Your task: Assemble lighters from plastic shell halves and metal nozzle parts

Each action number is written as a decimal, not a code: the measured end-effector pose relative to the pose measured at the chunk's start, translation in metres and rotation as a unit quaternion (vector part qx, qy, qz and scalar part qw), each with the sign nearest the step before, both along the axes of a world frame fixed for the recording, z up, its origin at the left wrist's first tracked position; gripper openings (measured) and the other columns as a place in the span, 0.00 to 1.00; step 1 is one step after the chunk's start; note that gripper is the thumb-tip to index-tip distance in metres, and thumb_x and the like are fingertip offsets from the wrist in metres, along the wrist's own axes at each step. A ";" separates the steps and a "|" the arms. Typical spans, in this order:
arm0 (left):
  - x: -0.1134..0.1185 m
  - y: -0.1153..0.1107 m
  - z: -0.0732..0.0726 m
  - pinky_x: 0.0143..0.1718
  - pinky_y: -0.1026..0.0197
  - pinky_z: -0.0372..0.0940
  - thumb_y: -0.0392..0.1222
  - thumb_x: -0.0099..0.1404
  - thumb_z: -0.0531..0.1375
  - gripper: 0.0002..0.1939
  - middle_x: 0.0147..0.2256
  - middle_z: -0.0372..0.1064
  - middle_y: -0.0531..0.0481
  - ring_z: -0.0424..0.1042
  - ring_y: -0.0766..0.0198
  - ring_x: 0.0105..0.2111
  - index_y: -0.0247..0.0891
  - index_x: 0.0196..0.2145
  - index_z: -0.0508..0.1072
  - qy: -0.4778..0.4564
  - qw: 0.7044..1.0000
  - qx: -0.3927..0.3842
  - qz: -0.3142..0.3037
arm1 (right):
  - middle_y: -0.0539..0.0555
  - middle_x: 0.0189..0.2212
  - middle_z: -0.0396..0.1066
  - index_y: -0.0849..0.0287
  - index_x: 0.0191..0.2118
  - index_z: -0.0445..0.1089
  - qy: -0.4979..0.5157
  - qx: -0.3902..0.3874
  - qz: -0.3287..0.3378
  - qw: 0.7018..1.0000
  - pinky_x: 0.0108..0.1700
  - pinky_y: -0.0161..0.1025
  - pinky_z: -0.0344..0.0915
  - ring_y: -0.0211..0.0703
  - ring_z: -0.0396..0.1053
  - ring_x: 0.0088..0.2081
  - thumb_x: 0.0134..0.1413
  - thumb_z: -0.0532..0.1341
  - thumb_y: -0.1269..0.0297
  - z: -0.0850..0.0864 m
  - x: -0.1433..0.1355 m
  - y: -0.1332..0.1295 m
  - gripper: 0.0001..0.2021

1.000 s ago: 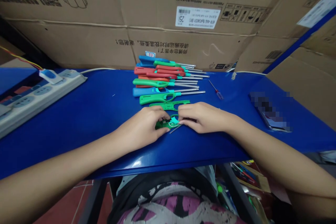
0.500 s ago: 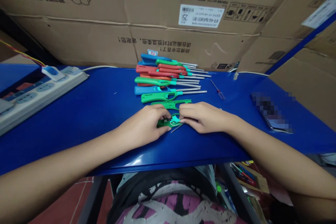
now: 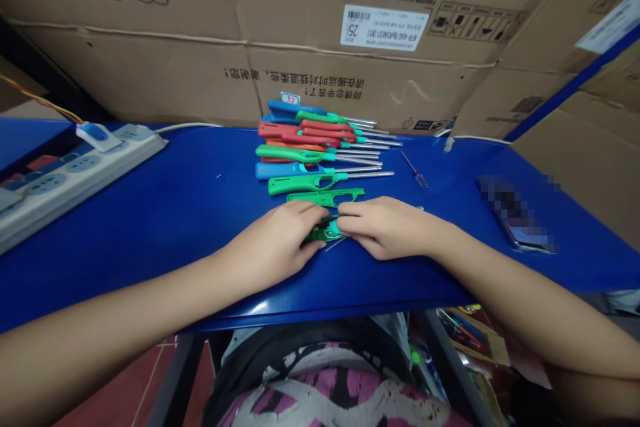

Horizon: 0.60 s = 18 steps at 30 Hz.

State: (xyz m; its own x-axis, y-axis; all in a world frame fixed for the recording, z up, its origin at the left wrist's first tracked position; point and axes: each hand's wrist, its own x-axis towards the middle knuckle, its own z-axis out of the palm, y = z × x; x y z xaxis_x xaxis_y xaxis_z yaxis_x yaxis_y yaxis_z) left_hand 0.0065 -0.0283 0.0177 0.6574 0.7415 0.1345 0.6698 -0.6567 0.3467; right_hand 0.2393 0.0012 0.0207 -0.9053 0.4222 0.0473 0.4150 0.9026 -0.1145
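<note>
My left hand (image 3: 285, 235) has its fingers and thumb closed around the left end of an opened green lighter casing (image 3: 318, 235), which lies low on the blue table. From the right, my right hand (image 3: 383, 227) pinches at a small teal trigger piece (image 3: 333, 227) set in that casing; its fingertips partly cover the piece. A thin metal rod (image 3: 334, 245) rests just in front of the casing. Right behind my hands lies another green casing half (image 3: 325, 198), its inner side facing up. Much of the held casing's inside is hidden by my fingers.
Several long-necked lighters (image 3: 300, 153) in green, red, orange and blue are piled behind. A small screwdriver (image 3: 417, 173) and a phone (image 3: 517, 213) lie to the right. At the left stands a white power strip (image 3: 80, 177). Cardboard (image 3: 300, 27) walls off the back.
My left hand has shifted slightly over the casing and covers more of it. My right fingertips have moved a little left on the teal piece. The other items stay put.
</note>
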 end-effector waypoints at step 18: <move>0.005 -0.013 -0.016 0.44 0.47 0.70 0.26 0.69 0.50 0.26 0.46 0.69 0.35 0.69 0.48 0.45 0.32 0.62 0.66 0.162 0.972 0.158 -0.059 | 0.77 0.59 0.60 0.68 0.61 0.63 -0.063 0.017 -0.709 0.702 0.57 0.58 0.62 0.69 0.61 0.60 0.59 0.61 0.62 0.027 0.121 0.125 0.26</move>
